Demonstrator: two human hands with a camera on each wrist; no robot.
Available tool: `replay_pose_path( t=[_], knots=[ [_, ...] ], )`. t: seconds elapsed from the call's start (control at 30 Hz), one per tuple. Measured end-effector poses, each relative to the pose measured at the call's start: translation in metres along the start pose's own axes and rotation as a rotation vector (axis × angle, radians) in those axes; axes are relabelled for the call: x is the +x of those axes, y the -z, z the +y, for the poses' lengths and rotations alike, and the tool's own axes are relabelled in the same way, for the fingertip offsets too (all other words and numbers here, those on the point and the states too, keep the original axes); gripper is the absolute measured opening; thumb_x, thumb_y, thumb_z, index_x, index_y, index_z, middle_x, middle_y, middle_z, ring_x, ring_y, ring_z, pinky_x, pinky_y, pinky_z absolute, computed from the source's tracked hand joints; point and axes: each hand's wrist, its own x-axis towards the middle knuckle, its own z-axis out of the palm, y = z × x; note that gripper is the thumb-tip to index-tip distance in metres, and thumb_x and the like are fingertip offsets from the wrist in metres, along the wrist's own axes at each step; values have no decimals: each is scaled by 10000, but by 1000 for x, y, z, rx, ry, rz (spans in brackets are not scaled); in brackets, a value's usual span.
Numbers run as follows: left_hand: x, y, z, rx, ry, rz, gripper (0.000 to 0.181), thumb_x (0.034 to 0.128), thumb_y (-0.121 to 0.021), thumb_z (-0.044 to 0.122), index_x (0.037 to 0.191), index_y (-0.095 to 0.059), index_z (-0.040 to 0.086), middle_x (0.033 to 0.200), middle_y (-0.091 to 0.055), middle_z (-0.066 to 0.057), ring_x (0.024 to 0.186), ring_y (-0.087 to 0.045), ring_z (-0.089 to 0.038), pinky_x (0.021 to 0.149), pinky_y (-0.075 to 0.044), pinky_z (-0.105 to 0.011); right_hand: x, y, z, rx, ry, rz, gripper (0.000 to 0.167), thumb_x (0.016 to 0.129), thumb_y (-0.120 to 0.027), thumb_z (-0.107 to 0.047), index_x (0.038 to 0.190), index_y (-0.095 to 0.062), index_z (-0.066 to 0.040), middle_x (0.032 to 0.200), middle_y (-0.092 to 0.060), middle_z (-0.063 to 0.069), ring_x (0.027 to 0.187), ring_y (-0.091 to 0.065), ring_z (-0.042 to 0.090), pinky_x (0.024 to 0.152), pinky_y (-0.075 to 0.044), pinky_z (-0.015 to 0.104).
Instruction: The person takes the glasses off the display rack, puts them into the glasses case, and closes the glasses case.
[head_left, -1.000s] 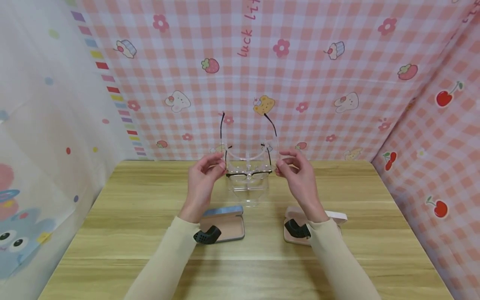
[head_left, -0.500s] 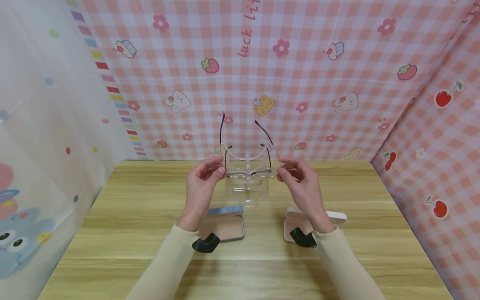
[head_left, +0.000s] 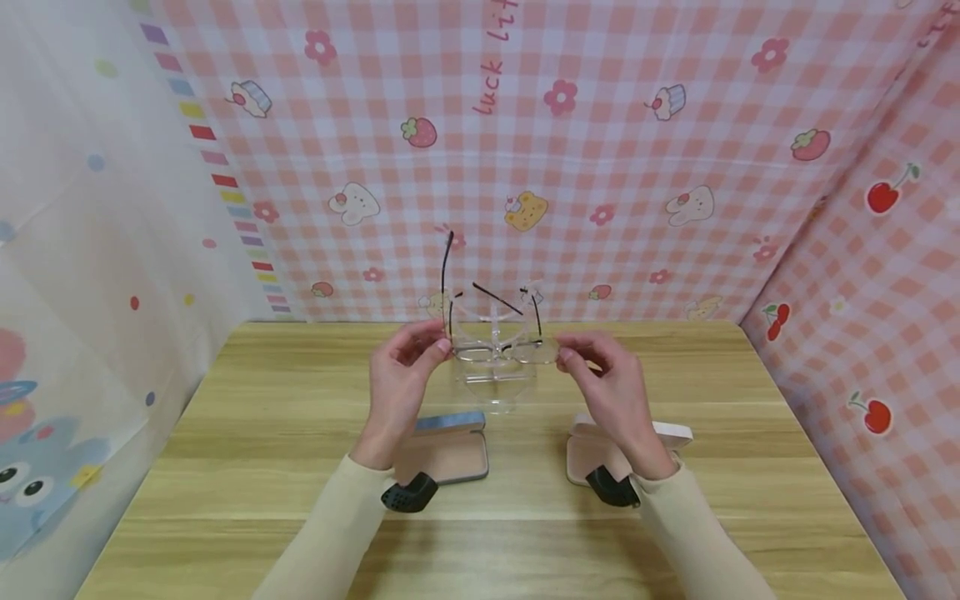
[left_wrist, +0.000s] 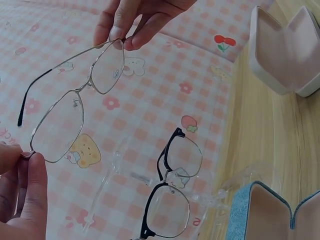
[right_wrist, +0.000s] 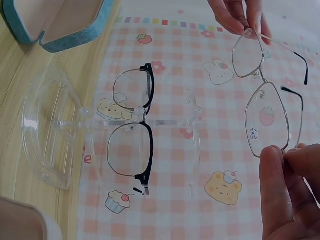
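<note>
A pair of thin metal-rimmed glasses (right_wrist: 286,117) is held in front of a clear display stand (right_wrist: 31,122). My left hand (head_left: 401,367) pinches the glasses at the left hinge corner. At the opposite hinge corner, my right hand (head_left: 611,383) holds them between thumb and fingers. The left temple points away, unfolded; the right temple (head_left: 497,297) slants inward behind the lenses. Black half-rim glasses (right_wrist: 151,160) sit on the stand, behind the metal-rimmed pair in the head view, their temples extending rearward.
On the wooden table (head_left: 487,550) lie two opened glasses cases: a blue one (head_left: 450,422) below the left hand and a white one (head_left: 675,433) below the right. A pink checked cloth (head_left: 480,167) hangs at the back.
The metal-rimmed glasses have come slightly down and nearer over the black pair. Their right temple has swung inward from pointing back. The right hand has shifted a little down and right.
</note>
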Motion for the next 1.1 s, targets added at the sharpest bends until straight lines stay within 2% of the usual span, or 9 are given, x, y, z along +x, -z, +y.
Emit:
replay_pose_path(
  t=[0.13, 0.3, 0.43, 0.57, 0.77, 1.1],
  knots=[
    [-1, 0, 0, 8, -13, -9, 239, 952, -682, -72, 1191, -694, -80, 1034, -698, -160, 864, -678, -185, 822, -627, -333, -2, 1, 0, -11, 19, -2, 150, 1007, -650, -11, 1110, -759, 0, 1010, -712, 101, 902, -708, 89, 811, -609, 216],
    [-1, 0, 2, 6, -17, -10, 240, 945, -686, -75, 1185, -699, -77, 1013, -704, -138, 851, -682, -179, 796, -621, -293, -2, 1, -2, -36, 35, -5, 164, 1008, -645, -4, 1104, -775, -30, 1019, -708, 85, 894, -707, 94, 796, -605, 199],
    [-2, 0, 2, -10, -16, -6, 229, 940, -687, -83, 1167, -715, -60, 1001, -707, -130, 847, -685, -178, 802, -626, -320, -3, 1, -3, -47, 43, -13, 168, 998, -645, 24, 1087, -778, -24, 1016, -703, 74, 882, -713, 121, 781, -614, 216],
    [-2, 0, 2, -25, -20, -11, 235, 941, -686, -85, 1175, -701, -94, 1017, -707, -166, 846, -686, -168, 796, -626, -301, -3, 2, -3, -62, 34, -21, 166, 995, -638, 39, 1083, -773, -4, 1015, -692, 63, 879, -713, 137, 776, -618, 225],
    [-3, 2, 2, -40, -39, -19, 244, 938, -680, -104, 1181, -687, -134, 1032, -692, -232, 850, -686, -156, 799, -628, -299, -4, 0, -4, -96, 39, -24, 189, 990, -639, 47, 1084, -781, -35, 1003, -688, 49, 874, -714, 152, 760, -617, 219],
    [-4, 7, 3, 52, -45, -21, 233, 937, -698, -77, 1168, -716, -104, 1065, -698, -293, 875, -709, -119, 804, -618, -259, -4, -3, -6, -108, 61, -30, 193, 988, -643, 53, 1080, -780, -46, 1021, -688, 48, 881, -718, 154, 766, -618, 223]
  ],
)
